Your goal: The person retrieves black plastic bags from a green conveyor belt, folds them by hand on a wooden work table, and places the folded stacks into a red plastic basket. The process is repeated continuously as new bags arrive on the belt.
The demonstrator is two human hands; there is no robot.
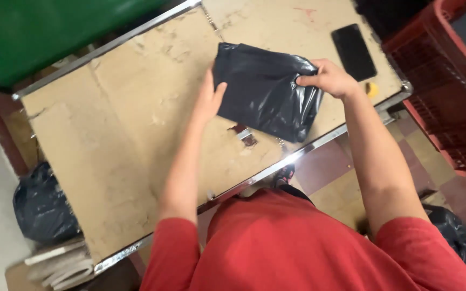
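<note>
A black plastic bag package lies on the cardboard-covered table, near its front edge. My left hand rests flat against the package's left side, fingers together and thumb pressed on the plastic. My right hand pinches the plastic at the package's upper right corner. Both arms reach forward from my red shirt.
A black phone lies on the table right of the package, with a small yellow object near the corner. A red crate stands to the right, a green bin at the back left. Black bags sit on the floor.
</note>
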